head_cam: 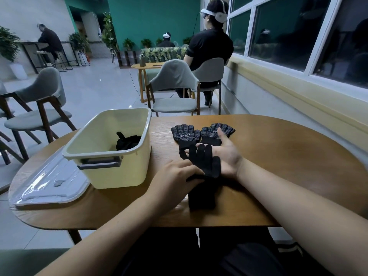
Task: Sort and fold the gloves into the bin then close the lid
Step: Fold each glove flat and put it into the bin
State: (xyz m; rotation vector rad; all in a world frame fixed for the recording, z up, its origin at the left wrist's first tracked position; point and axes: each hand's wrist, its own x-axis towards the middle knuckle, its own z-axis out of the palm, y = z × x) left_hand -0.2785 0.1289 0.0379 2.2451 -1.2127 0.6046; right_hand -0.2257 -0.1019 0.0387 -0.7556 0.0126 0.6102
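Note:
A plain black glove [205,172] lies in front of me on the wooden table [278,166], its finger part lifted up. My right hand [227,154], palm up with straight fingers, is under those glove fingers. My left hand [175,176] presses flat on the glove's middle. Two dotted black gloves [186,134] [213,132] lie side by side just beyond. The cream bin [111,154] stands open at the left with folded black gloves [127,142] inside. Its clear lid [51,182] lies flat on the table left of the bin.
Grey chairs [173,90] stand beyond the table and at the left. A seated person in a headset [209,50] faces away at the back. A window wall [288,80] runs along the right side of the table.

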